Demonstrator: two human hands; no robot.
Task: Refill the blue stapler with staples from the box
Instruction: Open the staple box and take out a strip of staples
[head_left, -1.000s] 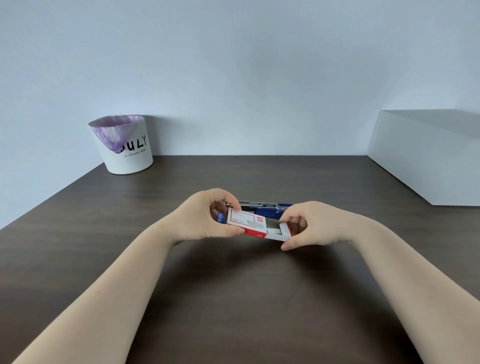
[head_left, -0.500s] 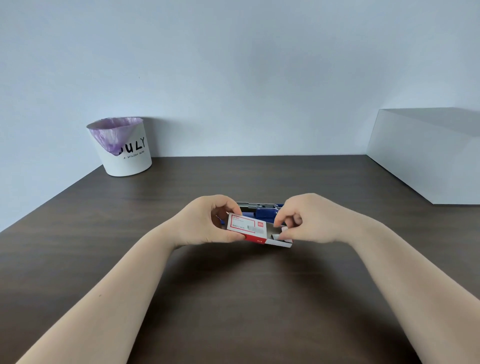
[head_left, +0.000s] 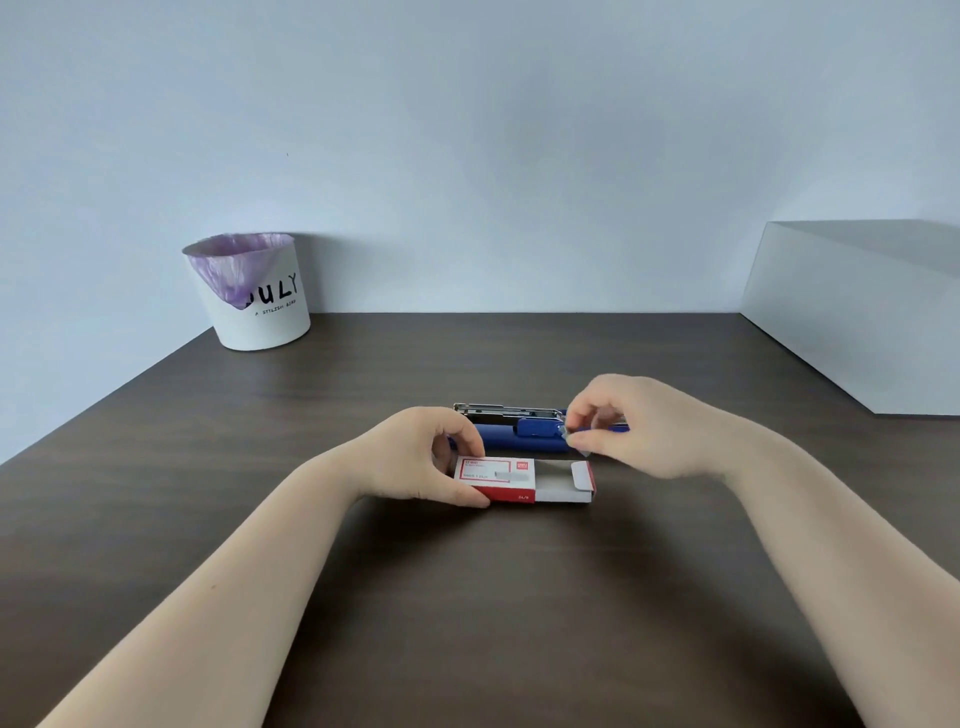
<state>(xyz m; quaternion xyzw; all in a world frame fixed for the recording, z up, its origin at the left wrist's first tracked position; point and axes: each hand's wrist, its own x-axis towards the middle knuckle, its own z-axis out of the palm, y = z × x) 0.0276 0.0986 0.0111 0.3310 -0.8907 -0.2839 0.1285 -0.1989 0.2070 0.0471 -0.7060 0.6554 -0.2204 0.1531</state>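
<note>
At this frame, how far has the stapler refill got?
Done: the blue stapler lies opened on the table, metal channel exposed, and the staple box has its tray slid out. In hand: the left hand steadies the box; the right hand pinches something small and silvery, probably staples, above the tray. Left: seating the staples in the channel and closing the stapler.

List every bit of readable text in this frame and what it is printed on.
"ULY": large black letters on the white bin; a purple bag liner covers whatever comes before them.
"A STYLISH BIRD": small line beneath, blurred, so this reading is uncertain.
Staple box: label lines, red corner logo and a white mark on its red side are all too small to read.
Blue stapler: no text visible.
</note>
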